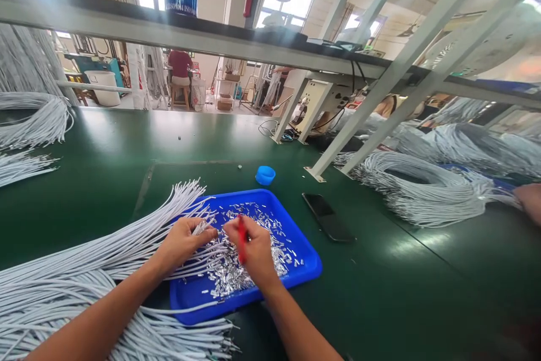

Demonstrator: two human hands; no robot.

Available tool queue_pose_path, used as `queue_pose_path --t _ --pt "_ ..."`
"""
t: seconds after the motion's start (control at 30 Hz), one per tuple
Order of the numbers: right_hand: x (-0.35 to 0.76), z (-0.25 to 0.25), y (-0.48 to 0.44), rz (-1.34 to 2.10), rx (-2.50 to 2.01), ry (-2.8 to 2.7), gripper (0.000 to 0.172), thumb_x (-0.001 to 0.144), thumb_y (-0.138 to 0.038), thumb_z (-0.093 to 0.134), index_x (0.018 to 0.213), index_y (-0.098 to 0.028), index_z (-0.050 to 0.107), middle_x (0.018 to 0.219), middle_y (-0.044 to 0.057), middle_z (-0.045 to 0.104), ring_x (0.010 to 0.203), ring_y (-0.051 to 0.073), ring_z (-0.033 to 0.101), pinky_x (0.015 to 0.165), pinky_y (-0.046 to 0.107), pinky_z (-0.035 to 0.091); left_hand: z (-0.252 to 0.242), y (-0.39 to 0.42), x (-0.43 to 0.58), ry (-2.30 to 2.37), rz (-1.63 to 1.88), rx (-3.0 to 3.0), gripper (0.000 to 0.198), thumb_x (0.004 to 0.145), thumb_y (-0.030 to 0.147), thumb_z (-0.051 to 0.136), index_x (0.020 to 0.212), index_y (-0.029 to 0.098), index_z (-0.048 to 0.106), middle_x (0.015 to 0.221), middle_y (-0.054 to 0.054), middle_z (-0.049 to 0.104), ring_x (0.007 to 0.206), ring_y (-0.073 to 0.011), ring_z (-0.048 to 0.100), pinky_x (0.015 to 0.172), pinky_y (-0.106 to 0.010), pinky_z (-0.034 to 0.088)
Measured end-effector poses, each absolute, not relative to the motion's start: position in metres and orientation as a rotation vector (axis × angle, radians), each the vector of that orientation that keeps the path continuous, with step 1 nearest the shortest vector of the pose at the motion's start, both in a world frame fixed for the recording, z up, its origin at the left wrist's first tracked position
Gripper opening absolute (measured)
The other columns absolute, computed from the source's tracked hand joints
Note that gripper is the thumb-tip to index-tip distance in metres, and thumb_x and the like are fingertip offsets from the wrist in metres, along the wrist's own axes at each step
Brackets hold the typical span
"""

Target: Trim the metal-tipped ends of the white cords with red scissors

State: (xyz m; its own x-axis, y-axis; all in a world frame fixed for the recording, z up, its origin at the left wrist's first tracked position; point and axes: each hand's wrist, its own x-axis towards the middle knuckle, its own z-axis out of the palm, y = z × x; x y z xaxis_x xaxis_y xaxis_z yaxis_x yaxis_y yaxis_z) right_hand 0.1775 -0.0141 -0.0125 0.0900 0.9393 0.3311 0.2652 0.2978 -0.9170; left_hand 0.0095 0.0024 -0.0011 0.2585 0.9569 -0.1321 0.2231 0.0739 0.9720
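My left hand point(182, 241) is closed around the end of a white cable point(202, 227) from a long bundle of white cables point(127, 248) that runs in from the lower left. My right hand point(253, 251) is closed on a thin red tool point(241, 237), its fingers meeting the left hand over a blue plastic tray point(306, 254). The tray is full of several small silver metal terminals point(228, 273). Both hands hover just above the tray's middle, with the cable ends fanned over its left rim.
A black phone point(327, 216) lies right of the tray and a small blue cap point(265, 174) behind it on the green bench point(105, 147). Cable coils point(422, 192) lie right and left point(34, 119). Another person's hand point(530, 200) shows at the right edge. Slanted frame legs point(333, 147) stand behind.
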Motion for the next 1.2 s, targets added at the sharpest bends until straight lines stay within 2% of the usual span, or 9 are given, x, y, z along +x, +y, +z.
queue_pose_path --t 0.1,0.2,0.37,0.5,0.67,0.77,0.9,1.03,1.2 --pt "0.187 -0.008 -0.009 0.866 -1.235 -1.279 0.031 0.081 -0.045 0.051 0.074 -0.016 0.059 0.052 -0.004 0.044 0.047 0.01 0.037 0.045 0.022 0.031 0.002 0.002 0.01 1.13 0.952 1.313 0.038 0.06 0.039 0.073 0.092 0.017 0.068 0.082 -0.002 0.066 0.078 -0.0182 0.056 0.072 -0.026 0.04" --pt "0.189 -0.006 -0.008 0.871 -1.23 -1.424 0.026 0.075 -0.042 0.061 0.078 -0.017 0.065 0.065 -0.001 0.056 0.057 0.011 0.046 0.052 0.022 0.036 0.005 0.002 0.009 1.059 1.006 1.302 0.038 0.059 0.033 0.075 0.093 0.018 0.068 0.09 -0.003 0.067 0.087 -0.0201 0.057 0.079 -0.028 0.041" --pt "0.177 -0.007 -0.016 0.785 -1.176 -1.588 0.018 0.076 -0.035 0.062 0.078 -0.019 0.067 0.073 0.001 0.06 0.067 0.014 0.052 0.059 0.023 0.039 0.004 0.003 0.007 0.975 0.867 1.699 0.021 0.07 0.035 0.067 0.081 0.019 0.074 0.075 -0.003 0.063 0.076 -0.0179 0.055 0.075 -0.028 0.04" --pt "0.174 -0.009 -0.015 0.903 -1.212 -1.467 0.024 0.077 -0.039 0.058 0.073 -0.017 0.066 0.063 -0.001 0.056 0.058 0.012 0.048 0.054 0.022 0.036 0.003 0.002 0.008 1.117 0.933 1.441 0.029 0.06 0.037 0.075 0.08 0.016 0.072 0.067 -0.001 0.061 0.064 -0.0148 0.052 0.062 -0.025 0.04" --pt "0.181 -0.008 -0.01 0.864 -1.287 -1.743 0.023 0.074 -0.042 0.062 0.075 -0.019 0.066 0.07 0.0 0.061 0.064 0.013 0.052 0.057 0.022 0.036 0.01 0.004 0.004 1.116 1.054 1.133 0.034 0.058 0.041 0.075 0.077 0.013 0.068 0.049 0.007 0.043 0.044 -0.0045 0.031 0.043 -0.018 0.021" --pt "0.183 -0.006 -0.012 0.771 -1.372 -1.898 0.028 0.075 -0.042 0.06 0.062 -0.018 0.062 0.063 -0.002 0.057 0.058 0.011 0.049 0.054 0.021 0.032 0.014 0.004 0.002 1.123 1.083 1.157 0.033 0.06 0.04 0.074 0.078 0.013 0.067 0.05 0.007 0.042 0.044 -0.004 0.029 0.044 -0.018 0.021" --pt "0.182 -0.003 -0.014 0.722 -1.417 -1.939 0.033 0.077 -0.044 0.056 0.057 -0.017 0.057 0.058 -0.003 0.053 0.055 0.01 0.044 0.051 0.021 0.027 0.015 0.003 0.002 1.166 1.177 1.334 0.025 0.063 0.037 0.072 0.074 0.015 0.069 0.065 0.002 0.054 0.059 -0.01 0.046 0.057 -0.022 0.035" --pt "0.185 -0.004 -0.011 0.712 -1.474 -1.952 0.033 0.075 -0.044 0.057 0.056 -0.017 0.055 0.057 -0.004 0.05 0.054 0.01 0.041 0.05 0.021 0.024 0.012 0.004 0.001 1.209 1.202 1.516 0.023 0.069 0.038 0.067 0.077 0.017 0.071 0.071 -0.001 0.056 0.072 -0.0164 0.052 0.07 -0.027 0.04" --pt "0.185 -0.009 -0.011 0.716 -1.522 -1.941 0.039 0.075 -0.043 0.056 0.05 -0.017 0.04 0.053 -0.005 0.041 0.053 0.009 0.037 0.05 0.022 0.021 0.01 0.002 0.001 1.268 1.153 1.728 0.023 0.073 0.038 0.063 0.079 0.018 0.072 0.069 -0.001 0.054 0.065 -0.0152 0.051 0.062 -0.025 0.039"
